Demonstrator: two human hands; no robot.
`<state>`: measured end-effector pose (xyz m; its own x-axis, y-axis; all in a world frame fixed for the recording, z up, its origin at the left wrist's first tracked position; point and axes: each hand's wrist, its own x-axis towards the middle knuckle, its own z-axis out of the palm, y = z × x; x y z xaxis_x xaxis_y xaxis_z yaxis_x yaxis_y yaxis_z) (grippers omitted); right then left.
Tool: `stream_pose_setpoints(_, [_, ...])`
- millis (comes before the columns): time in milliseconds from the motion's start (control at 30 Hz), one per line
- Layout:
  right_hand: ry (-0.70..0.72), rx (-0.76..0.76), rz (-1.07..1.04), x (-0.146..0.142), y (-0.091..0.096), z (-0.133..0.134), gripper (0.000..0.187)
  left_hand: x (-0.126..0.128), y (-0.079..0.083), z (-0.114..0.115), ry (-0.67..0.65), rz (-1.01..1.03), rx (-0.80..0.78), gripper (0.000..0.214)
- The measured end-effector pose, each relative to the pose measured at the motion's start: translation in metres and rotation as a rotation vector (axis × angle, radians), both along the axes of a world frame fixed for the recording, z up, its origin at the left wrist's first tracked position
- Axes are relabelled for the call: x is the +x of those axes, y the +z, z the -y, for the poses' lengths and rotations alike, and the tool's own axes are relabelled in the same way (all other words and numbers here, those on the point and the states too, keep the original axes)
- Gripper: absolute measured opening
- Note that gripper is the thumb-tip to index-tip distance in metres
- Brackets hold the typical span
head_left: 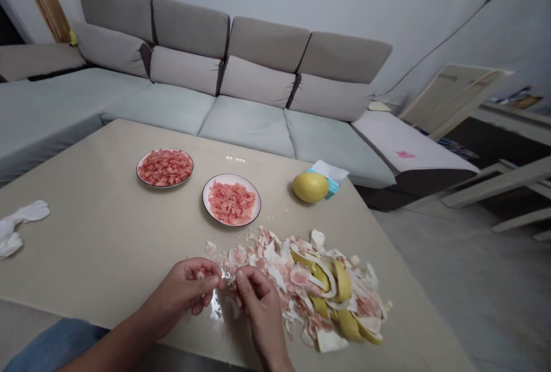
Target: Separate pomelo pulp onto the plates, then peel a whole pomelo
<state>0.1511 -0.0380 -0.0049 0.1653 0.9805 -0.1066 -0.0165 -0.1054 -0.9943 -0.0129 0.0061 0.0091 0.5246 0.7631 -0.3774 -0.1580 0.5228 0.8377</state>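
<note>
My left hand [189,287] is closed around a small bit of pink pomelo flesh [201,273], its thumb and forefinger pinched together. Close by on the right, my right hand [260,306] also pinches with thumb and forefinger; what lies between those fingertips is too small to make out. Beside and beyond it spreads a heap of pomelo peel [343,280] with white pith and torn pinkish membranes [300,276]. Two plates stand farther back: a nearer white plate [206,191] with loose pink pulp [232,202], and a farther plate [139,177] more fully covered with pulp [166,166].
A whole yellow pomelo [310,187] rests against a blue-and-white tissue pack [332,181] at the table's far right. Crumpled white tissue [19,225] lies at the left. The beige table [99,211] stands before a grey sofa [249,122]. Small scraps dot the tabletop around the heap.
</note>
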Motion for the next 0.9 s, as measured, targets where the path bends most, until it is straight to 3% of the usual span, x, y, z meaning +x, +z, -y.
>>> stream_pose_setpoints(167, [-0.173,0.142,0.461,0.015,-0.011,-0.011,0.031,0.005,0.004,-0.015,0.040,-0.186,0.145,0.033])
stream_pose_setpoints(267, [-0.164,0.250,0.629,0.024,-0.020,-0.015,0.018,0.018,0.012,-0.049,0.089,-0.359,0.389,0.029])
stream_pose_setpoints(333, [-0.116,0.272,0.673,0.028,-0.025,-0.016,0.024,0.033,0.019,-0.079,0.157,-0.434,0.610,0.022])
stream_pose_setpoints(433, [-0.105,0.197,0.778,0.031,-0.030,-0.016,0.024,0.057,0.025,-0.122,0.220,-0.454,0.663,0.023])
stream_pose_setpoints(533, [-0.175,0.108,0.892,0.036,-0.031,-0.017,0.029,0.071,0.024,-0.142,0.214,-0.439,0.619,0.039])
stream_pose_setpoints(667, [-0.209,0.297,0.883,0.044,-0.027,-0.020,0.017,0.062,0.022,-0.123,0.097,-0.331,0.515,0.051])
stream_pose_setpoints(733, [-0.221,0.402,0.849,0.045,-0.025,-0.021,0.019,0.050,0.024,-0.098,0.019,-0.258,0.465,0.054])
stream_pose_setpoints(800, [-0.240,0.435,0.799,0.043,-0.022,-0.020,0.014,0.037,0.025,-0.070,-0.053,-0.037,0.314,0.054])
stream_pose_setpoints(900, [-0.228,0.431,0.631,0.034,-0.016,-0.015,0.014,0.022,0.022,-0.034,-0.040,0.023,0.217,0.054])
